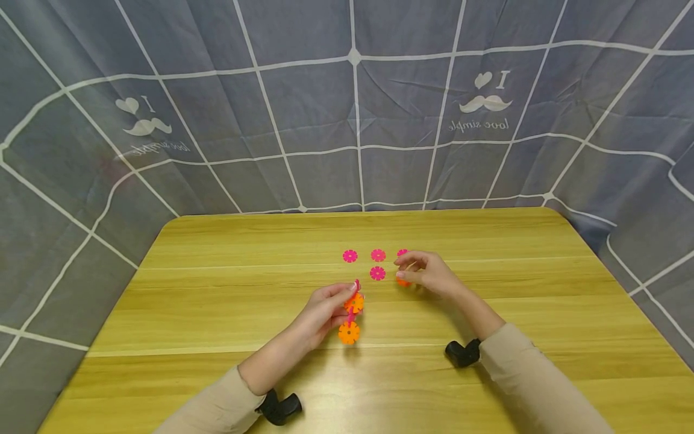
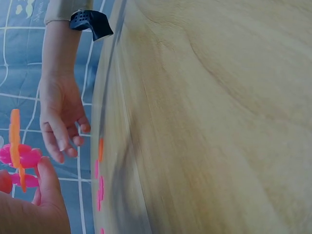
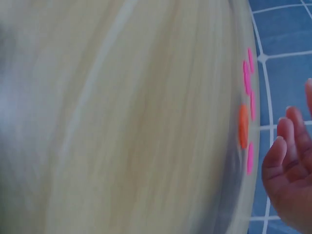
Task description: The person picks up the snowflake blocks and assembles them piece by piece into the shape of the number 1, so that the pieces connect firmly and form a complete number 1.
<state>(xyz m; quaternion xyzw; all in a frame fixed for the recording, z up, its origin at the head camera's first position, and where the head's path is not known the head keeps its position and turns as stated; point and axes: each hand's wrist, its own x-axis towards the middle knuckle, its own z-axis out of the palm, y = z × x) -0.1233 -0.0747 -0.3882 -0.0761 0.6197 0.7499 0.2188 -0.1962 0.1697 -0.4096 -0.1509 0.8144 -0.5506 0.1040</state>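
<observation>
My left hand (image 1: 325,310) pinches a chain of interlocked notched plastic discs, pink and orange alternating, with an orange disc (image 1: 349,333) at its lower end. In the left wrist view the joined discs (image 2: 15,156) sit between thumb and fingers, partly cut off by the frame edge. My right hand (image 1: 431,274) hovers over a loose orange disc (image 1: 403,281), fingers loosely bent and holding nothing. The right wrist view shows this hand (image 3: 292,170) apart from the flat orange disc (image 3: 243,126). My right fingers partly hide that disc and a pink disc (image 1: 402,253) in the head view.
Loose pink discs lie flat nearby: one at the left (image 1: 350,256), a middle disc (image 1: 378,255) and a nearer disc (image 1: 378,273). They rest on a wooden table (image 1: 217,289). A grey curtain (image 1: 303,120) with white lines hangs behind it. Black devices (image 1: 279,408) are strapped at both wrists.
</observation>
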